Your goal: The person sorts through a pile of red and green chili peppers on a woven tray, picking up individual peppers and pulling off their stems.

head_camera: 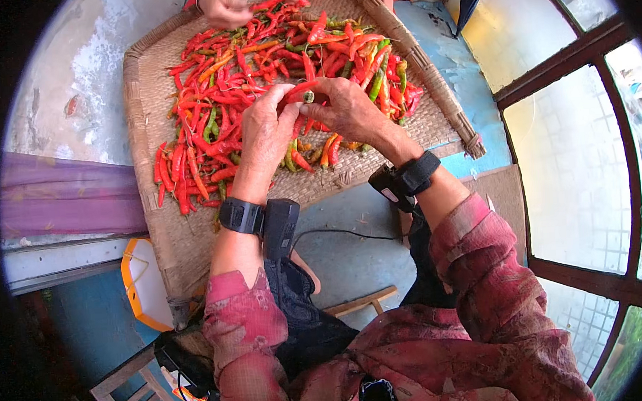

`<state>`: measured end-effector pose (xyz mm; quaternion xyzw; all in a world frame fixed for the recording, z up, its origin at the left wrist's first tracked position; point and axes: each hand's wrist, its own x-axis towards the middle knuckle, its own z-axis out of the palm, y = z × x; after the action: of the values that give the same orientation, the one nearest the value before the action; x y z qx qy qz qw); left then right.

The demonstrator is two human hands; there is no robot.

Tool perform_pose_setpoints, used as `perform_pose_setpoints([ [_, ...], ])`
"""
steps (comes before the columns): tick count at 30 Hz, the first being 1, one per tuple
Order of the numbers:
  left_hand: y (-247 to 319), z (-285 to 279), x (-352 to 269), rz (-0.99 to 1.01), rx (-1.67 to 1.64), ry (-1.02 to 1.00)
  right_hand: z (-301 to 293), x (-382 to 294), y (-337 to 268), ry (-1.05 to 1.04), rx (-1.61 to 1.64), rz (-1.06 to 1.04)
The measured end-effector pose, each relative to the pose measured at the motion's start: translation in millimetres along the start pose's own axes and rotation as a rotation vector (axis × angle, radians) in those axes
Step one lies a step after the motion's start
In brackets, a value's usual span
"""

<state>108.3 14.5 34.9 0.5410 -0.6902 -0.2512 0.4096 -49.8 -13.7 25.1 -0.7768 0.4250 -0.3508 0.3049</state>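
Both my hands meet above a woven bamboo tray (339, 180) heaped with chili peppers (229, 118), mostly red, some green or orange. A red chili pepper (300, 96) is held between them, its cut or stem end facing me. My left hand (269, 124) pinches it from the left with thumb and fingers. From the right, my right hand (343, 107) has its thumb and fingertips on the same pepper. Each wrist wears a black strap with a small black box. Several loose peppers lie just beneath and beyond my hands.
Another person's hand (224, 9) is over the tray's far left part, with more hands at the far edge. A framed window (570, 171) stands at the right. At lower left are a wooden chair (138, 400) and an orange-edged white box (146, 286). A purple cloth (70, 194) hangs left.
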Motion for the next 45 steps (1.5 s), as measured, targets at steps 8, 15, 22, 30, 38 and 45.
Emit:
perform_pose_setpoints([
  [8,-23,-9,4,-0.148,-0.13,0.143,-18,4,-3,0.051,-0.133,0.078],
  [15,-8,-2,0,-0.023,0.023,0.103,-40,4,-8,0.523,0.107,0.235],
  [22,0,10,3,0.108,0.175,0.072,-17,-8,-22,0.072,0.123,0.096],
  [30,0,22,5,0.15,0.116,-0.025,-28,-7,-14,0.22,0.137,0.142],
  [38,-16,-3,12,-0.137,-0.09,0.111,-52,3,9,0.444,0.613,0.24],
  [45,8,-10,16,-0.144,-0.398,0.277,-33,-5,-8,0.429,0.192,0.084],
])
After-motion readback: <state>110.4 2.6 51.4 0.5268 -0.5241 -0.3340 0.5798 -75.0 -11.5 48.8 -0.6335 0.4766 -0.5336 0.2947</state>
